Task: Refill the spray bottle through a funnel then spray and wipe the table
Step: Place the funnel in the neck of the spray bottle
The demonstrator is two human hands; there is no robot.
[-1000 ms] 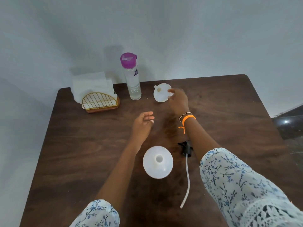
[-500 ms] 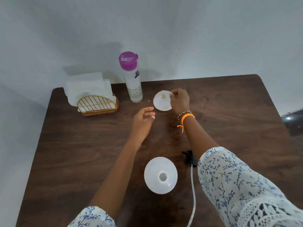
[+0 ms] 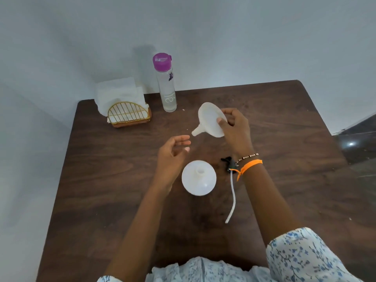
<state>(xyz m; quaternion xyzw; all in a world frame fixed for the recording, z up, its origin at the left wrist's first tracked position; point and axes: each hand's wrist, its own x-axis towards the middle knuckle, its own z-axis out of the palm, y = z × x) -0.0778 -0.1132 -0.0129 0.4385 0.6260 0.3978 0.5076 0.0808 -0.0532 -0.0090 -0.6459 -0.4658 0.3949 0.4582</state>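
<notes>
Head view, downward over table (image 3: 284, 119)

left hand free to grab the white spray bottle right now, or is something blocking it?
Probably yes. The left hand is open, holds nothing, and hovers just left of and beyond the bottle, with only bare table between. The right hand holds the funnel farther back, out of the way.

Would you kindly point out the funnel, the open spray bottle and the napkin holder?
funnel (image 3: 209, 119), head view, inside of its cone.
spray bottle (image 3: 198, 180), head view, its rounded shoulder.
napkin holder (image 3: 128, 113), head view, its gold wire front.
</notes>
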